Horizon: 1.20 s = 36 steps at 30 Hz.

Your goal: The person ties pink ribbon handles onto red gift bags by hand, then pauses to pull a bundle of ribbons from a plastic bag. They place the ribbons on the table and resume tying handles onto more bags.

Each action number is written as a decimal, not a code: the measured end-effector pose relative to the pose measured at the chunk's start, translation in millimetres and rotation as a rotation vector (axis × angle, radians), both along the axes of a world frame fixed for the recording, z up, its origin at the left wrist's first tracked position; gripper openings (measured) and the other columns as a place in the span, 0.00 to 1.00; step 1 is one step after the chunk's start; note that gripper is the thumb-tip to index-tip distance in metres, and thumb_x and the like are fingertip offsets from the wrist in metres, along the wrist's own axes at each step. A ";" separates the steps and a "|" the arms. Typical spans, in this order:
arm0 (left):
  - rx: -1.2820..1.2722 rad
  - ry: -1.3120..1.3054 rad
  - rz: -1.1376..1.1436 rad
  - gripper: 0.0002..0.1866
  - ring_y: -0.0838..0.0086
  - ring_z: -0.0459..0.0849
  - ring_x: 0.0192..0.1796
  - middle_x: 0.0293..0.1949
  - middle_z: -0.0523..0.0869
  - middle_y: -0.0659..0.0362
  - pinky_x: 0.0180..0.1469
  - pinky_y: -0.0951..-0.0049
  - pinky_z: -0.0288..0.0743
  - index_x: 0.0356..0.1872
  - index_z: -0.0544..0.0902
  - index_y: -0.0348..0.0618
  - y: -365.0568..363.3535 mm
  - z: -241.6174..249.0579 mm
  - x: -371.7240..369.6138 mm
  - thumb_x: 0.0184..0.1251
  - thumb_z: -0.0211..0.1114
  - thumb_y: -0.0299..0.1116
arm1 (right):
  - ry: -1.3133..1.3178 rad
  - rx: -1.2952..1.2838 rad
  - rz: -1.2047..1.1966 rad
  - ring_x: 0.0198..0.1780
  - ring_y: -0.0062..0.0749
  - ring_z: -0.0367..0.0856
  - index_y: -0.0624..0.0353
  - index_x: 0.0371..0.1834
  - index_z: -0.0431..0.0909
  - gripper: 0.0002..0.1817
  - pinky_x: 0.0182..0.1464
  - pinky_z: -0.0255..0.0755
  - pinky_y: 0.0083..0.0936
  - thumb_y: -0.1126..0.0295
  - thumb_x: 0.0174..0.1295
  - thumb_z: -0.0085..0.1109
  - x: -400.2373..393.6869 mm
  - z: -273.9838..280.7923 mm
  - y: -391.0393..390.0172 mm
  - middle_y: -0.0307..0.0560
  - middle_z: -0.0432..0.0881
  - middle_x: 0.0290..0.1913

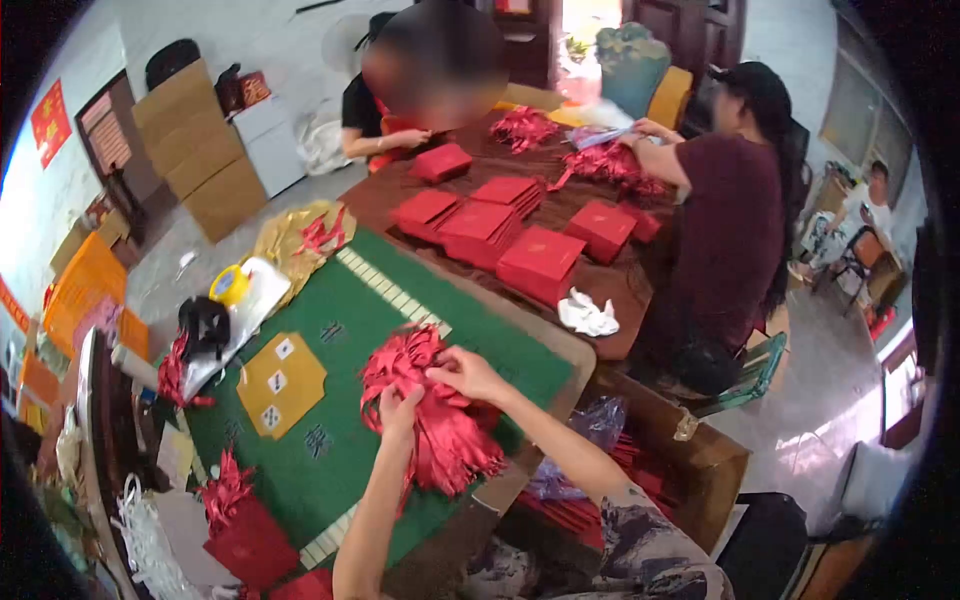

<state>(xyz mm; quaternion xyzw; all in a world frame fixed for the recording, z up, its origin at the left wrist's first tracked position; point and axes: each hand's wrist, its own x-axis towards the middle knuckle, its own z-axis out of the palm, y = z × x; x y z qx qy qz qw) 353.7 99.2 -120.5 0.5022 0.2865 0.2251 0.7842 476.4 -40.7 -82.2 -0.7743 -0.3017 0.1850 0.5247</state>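
Note:
A large bundle of shiny red ribbons lies on the green mahjong table top, spreading toward its near edge. My left hand pinches ribbons at the near left side of the bundle. On its upper right, my right hand has thumb and fingers closed on ribbons too. The exact strands between my fingertips are too small to make out. To the left on the green top is a yellow panel with several dice. A row of mahjong tiles runs beyond the bundle.
Stacks of red boxes and white tissue are on the brown table ahead. Two people work there with ribbons and boxes. An open cardboard box stands at my right. More red ribbons lie near left.

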 end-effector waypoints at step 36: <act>-0.033 0.281 -0.058 0.18 0.80 0.76 0.43 0.40 0.82 0.63 0.48 0.78 0.70 0.47 0.80 0.39 -10.5 39.0 -40.6 0.70 0.68 0.44 | -0.685 -0.144 0.165 0.44 0.49 0.80 0.57 0.43 0.81 0.06 0.46 0.72 0.42 0.70 0.67 0.57 -72.5 44.0 -19.1 0.49 0.81 0.40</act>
